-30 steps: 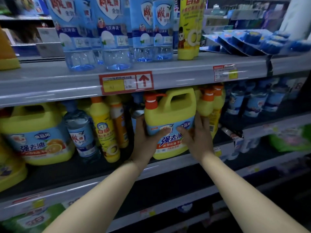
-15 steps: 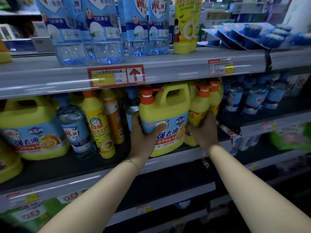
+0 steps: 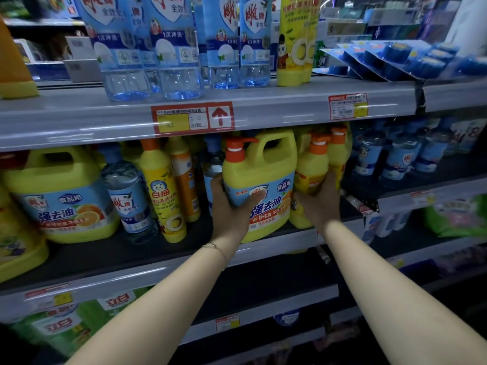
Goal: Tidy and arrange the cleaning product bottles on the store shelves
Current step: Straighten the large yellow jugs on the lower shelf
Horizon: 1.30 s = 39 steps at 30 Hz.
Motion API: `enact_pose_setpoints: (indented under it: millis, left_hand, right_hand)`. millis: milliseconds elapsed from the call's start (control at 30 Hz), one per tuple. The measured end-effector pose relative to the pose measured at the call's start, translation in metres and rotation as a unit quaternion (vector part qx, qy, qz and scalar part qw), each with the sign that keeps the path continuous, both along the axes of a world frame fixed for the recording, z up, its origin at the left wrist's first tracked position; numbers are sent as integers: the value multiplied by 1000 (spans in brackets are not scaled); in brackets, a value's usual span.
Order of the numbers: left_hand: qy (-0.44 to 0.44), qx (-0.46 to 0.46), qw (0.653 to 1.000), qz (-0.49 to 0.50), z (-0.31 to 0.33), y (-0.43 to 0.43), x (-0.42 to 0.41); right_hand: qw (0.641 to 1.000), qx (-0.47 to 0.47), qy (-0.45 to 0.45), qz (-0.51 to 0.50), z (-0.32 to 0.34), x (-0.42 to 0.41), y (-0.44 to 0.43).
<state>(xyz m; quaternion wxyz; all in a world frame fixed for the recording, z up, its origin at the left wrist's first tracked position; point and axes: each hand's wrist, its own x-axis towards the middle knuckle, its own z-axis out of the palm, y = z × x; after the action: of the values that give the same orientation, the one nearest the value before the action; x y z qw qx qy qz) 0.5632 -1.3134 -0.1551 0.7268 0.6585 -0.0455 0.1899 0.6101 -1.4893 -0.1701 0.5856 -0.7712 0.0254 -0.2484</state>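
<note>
A large yellow pump jug (image 3: pixel 266 167) with an orange pump and blue label stands at the front of the middle shelf (image 3: pixel 276 241). My left hand (image 3: pixel 229 206) grips its left side, thumb across the label. My right hand (image 3: pixel 320 201) wraps round a smaller yellow bottle (image 3: pixel 312 167) with an orange cap, just right of the jug. A second small yellow bottle (image 3: pixel 338 151) stands behind it.
Left on the same shelf stand another big yellow jug (image 3: pixel 60 196), a clear blue bottle (image 3: pixel 129 196) and slim yellow bottles (image 3: pixel 163 191). Blue-labelled bottles (image 3: pixel 395 159) fill the right. The upper shelf (image 3: pixel 276 111) carries clear blue bottles (image 3: pixel 168 48) and blue blister packs (image 3: pixel 395 59).
My right hand left the big jug's label and moved right onto the smaller yellow bottle beside it. My left hand kept its hold on the jug.
</note>
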Motion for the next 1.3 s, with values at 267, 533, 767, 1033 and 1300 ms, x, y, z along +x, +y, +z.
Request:
enact_pose_setpoints:
  millis: [267, 533, 767, 1033, 1300]
  left_hand:
    - [5, -12, 1000, 8, -3, -1, 0]
    - [2, -41, 999, 35, -5, -23, -1]
    - [10, -22, 994, 108, -9, -57, 11]
    - [39, -55, 992, 111, -3, -85, 31]
    - [-20, 15, 1000, 9, -12, -78, 52]
  right_hand:
    - [999, 22, -39, -11, 6, -9, 4]
    - [988, -43, -86, -117, -5, -45, -10]
    - [975, -91, -125, -159, -3, -73, -13]
    - [969, -96, -145, -175, -1, -95, -15]
    - [967, -109, -154, -170, -8, -108, -19]
